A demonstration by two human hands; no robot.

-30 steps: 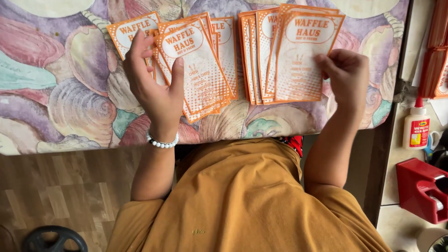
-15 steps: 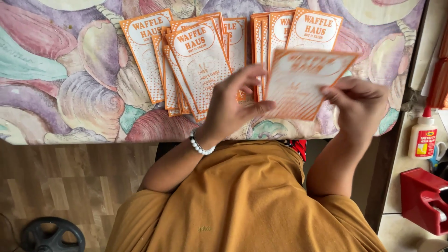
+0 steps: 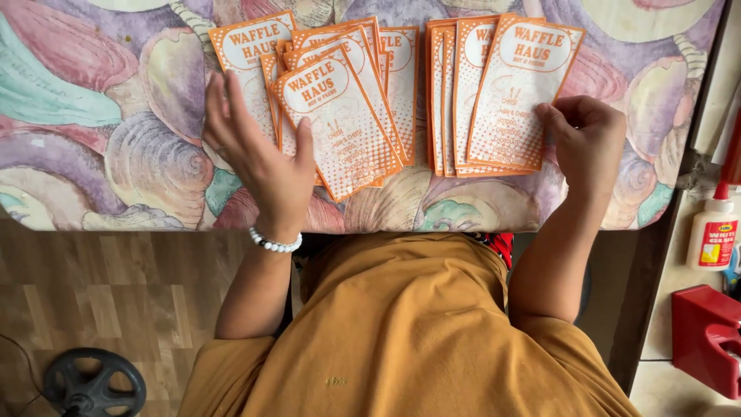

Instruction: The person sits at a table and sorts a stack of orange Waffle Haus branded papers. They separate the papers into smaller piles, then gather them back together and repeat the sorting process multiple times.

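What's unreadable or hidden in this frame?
Head view only:
- Left pile: lower cards covered by the top ones, so no count; the left hand hides part.
- Right pile: same overlap; the right hand covers its lower right corner.
- Glue bottle: its tip runs behind the table edge.
- Red holder: cut off by the right edge.

Two fanned piles of orange-and-white leaflets lie on the shell-patterned tabletop [image 3: 93,139] — left pile [image 3: 340,116] at eleven o'clock, right pile [image 3: 502,93] at one. The left hand [image 3: 262,162] rests spread on the left pile; the right hand [image 3: 590,139] touches the right pile's edge. A glue bottle [image 3: 712,232] stands at three o'clock.
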